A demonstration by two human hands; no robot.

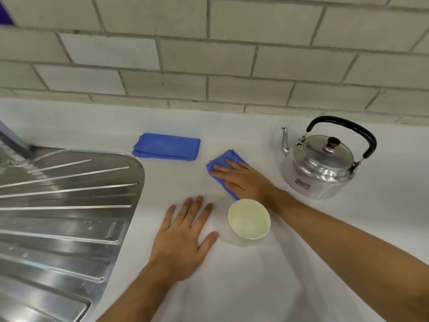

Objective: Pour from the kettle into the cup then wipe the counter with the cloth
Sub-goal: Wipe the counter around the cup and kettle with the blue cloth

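Note:
A steel kettle (320,168) with a black handle stands upright at the right of the white counter (255,275), spout to the left. A cream cup (249,218) stands upright in front of it, nearer me. My right hand (243,178) lies flat, palm down, pressing a crumpled blue cloth (222,159) onto the counter just behind the cup. My left hand (185,238) rests flat on the counter to the cup's left, fingers spread, holding nothing. Whether the cup holds liquid is not clear.
A second blue cloth (166,146), folded, lies farther back towards the tiled wall (209,54). A ribbed steel sink drainer (58,205) fills the left side, its edge close to my left hand.

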